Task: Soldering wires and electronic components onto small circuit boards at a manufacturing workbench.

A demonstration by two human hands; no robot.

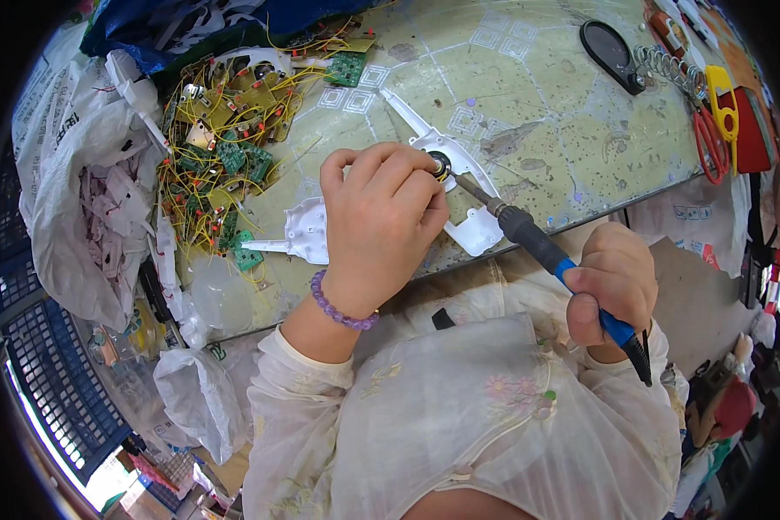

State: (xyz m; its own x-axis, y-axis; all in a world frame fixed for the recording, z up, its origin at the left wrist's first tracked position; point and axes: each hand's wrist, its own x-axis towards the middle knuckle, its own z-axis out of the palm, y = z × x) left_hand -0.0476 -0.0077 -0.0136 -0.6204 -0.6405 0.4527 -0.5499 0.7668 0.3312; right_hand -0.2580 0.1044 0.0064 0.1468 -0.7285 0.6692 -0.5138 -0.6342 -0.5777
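Note:
My right hand (pixel 615 282) is closed around the blue handle of a soldering iron (pixel 533 240). Its metal tip reaches a small round black part (pixel 442 165) with a ring-shaped rim, which lies on a white plastic shell (pixel 470 165). From the left, my left hand (pixel 386 199) presses curled fingers against that round part; the thumb and part of the shell are hidden under it. A purple bead bracelet (pixel 342 314) circles my left wrist. Beside that hand lies another white plastic shell (pixel 306 232) with a thin handle-like end.
A tangle of green circuit boards with yellow wires (pixel 225 152) covers the table's left side. White sacks (pixel 87 173) hold white plastic pieces. Toward the far right are a black-rimmed oval piece (pixel 611 48), a metal coil spring (pixel 672 69), yellow-handled cutters (pixel 722 113) and red-handled pliers (pixel 709 143).

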